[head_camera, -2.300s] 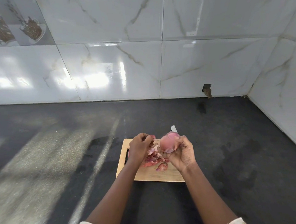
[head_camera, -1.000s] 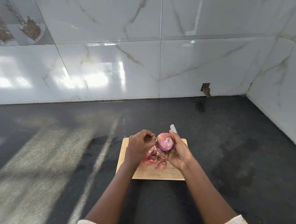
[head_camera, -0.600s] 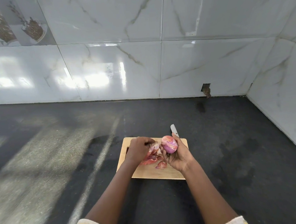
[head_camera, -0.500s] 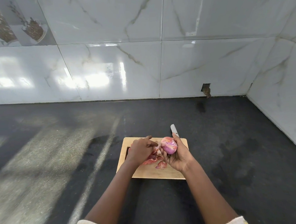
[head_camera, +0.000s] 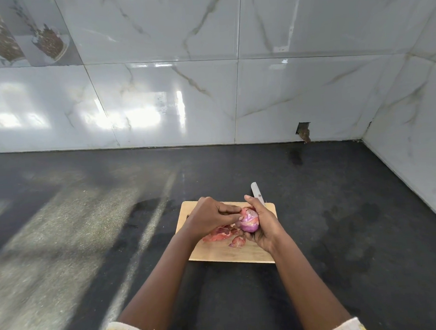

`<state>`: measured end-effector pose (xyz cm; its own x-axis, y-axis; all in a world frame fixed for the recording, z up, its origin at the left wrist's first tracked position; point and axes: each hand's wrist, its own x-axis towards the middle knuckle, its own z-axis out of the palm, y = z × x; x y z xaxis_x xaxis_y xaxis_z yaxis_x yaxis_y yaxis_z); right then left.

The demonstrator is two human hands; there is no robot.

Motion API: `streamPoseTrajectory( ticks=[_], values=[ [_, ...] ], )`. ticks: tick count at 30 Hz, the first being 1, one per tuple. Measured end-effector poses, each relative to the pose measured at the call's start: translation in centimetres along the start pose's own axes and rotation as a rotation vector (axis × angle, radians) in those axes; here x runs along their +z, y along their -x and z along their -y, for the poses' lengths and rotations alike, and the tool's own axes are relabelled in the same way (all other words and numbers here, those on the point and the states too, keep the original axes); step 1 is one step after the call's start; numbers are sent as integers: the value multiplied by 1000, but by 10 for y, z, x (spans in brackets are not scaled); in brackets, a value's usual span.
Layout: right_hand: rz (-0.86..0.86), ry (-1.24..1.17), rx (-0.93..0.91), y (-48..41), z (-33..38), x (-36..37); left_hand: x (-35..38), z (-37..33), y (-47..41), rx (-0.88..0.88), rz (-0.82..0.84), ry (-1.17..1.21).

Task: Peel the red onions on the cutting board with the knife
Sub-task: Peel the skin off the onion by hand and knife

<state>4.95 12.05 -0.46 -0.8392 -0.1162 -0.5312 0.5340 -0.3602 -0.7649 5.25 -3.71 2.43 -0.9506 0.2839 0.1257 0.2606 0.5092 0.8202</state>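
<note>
The left hand [head_camera: 210,215] pinches the skin of the red onion [head_camera: 249,221] at its fingertips, with loose peels [head_camera: 222,234] below on the cutting board [head_camera: 227,254]. The right hand [head_camera: 265,227] grips that red onion and the knife [head_camera: 256,191] — blade poking past the thumb.

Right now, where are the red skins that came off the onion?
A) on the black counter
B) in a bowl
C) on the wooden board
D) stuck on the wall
C: the red skins lie piled on the wooden board, just below the onion held in the right hand.
</note>
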Motion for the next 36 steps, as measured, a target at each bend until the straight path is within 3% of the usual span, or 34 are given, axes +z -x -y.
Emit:
streamPoseTrajectory(
  ticks=[9, 17, 23, 27, 36],
  values=[
    [-36, 19, -60, -8, -2, 3, 2, 0, -1, 56, -6, -30],
    [-68, -15, -44, -11, -1, 1, 22, 6, 1, 232, -158, -143],
    [-42, -21, -63, -13, -6, -1, 22, 6, -1, 187, -209, -141],
    [-53, -34, -77, -13, -3, 1, 18, -1, 1, 56, -176, -31],
    [-167, 98, -253, -18, -6, 4, 19, -8, -1, -123, -155, -7]
  ],
)
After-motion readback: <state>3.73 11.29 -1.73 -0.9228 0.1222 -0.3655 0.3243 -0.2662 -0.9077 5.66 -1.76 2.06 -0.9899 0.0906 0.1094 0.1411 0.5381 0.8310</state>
